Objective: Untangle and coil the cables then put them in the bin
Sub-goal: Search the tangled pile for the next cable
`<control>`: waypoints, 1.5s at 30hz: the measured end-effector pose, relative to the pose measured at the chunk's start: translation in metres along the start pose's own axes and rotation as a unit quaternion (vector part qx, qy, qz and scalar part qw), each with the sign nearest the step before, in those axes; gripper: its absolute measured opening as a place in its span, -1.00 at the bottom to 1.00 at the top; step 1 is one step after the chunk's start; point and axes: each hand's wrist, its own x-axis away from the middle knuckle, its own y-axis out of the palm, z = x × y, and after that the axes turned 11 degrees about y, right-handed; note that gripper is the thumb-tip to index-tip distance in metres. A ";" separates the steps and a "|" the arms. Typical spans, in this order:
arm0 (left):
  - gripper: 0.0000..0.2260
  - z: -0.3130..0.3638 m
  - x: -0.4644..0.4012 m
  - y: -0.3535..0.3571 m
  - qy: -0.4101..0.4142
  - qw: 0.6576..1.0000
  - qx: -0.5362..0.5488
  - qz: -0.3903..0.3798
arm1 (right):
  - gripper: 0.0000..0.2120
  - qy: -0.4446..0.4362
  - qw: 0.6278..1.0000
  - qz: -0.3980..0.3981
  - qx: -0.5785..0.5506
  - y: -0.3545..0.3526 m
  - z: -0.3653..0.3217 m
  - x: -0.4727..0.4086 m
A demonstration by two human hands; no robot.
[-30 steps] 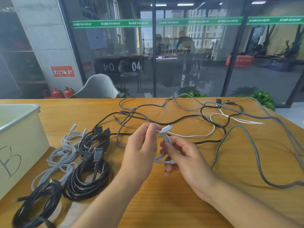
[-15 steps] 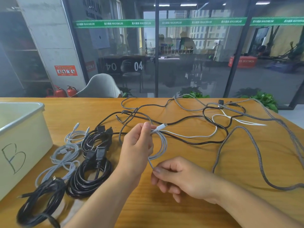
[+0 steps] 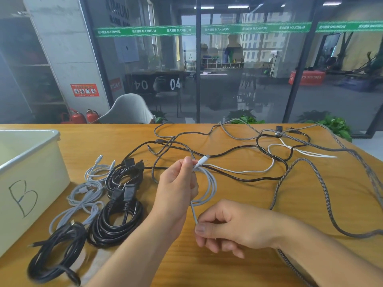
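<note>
Above a varnished wooden table (image 3: 238, 272), a person's left hand (image 3: 176, 191) pinches a small coil of smooth white cable (image 3: 211, 183) near its plug, fingers curled tightly round the loops. Just below, the right hand (image 3: 230, 228) nips the cable's straight free end between thumb and forefinger, the other fingers loosely curled beneath. Behind the hands sprawls a tangle of glossy black cable (image 3: 244, 151), a slack white lead (image 3: 298, 151) and braided grey cord (image 3: 323, 189). To the left lie finished coils: thick black rubbery ones (image 3: 116, 222) and pale grey ones (image 3: 83, 201). A cream plastic bin (image 3: 31, 183), hand-marked "B", stands at the table's left edge.
</note>
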 end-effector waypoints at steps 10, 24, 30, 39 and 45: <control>-0.75 0.011 -0.008 -0.006 -0.003 0.995 0.100 -0.007 | -0.79 0.008 0.971 0.138 -0.196 -0.004 0.022 -0.016; -0.69 0.011 0.000 0.000 0.073 0.995 -0.059 -0.011 | -0.69 -0.067 0.896 0.105 -0.427 -0.007 0.020 -0.022; -0.70 0.003 -0.001 0.001 0.137 0.974 -0.179 0.013 | -0.64 -0.097 0.910 0.107 -0.388 -0.001 0.015 -0.018; -0.70 -0.006 -0.003 0.001 0.128 0.976 -0.176 0.000 | -0.61 -0.115 0.909 0.150 -0.370 0.001 0.012 -0.017; -0.70 -0.006 -0.002 0.001 0.126 0.976 -0.180 -0.003 | -0.65 -0.106 0.912 0.182 -0.352 -0.002 0.009 -0.012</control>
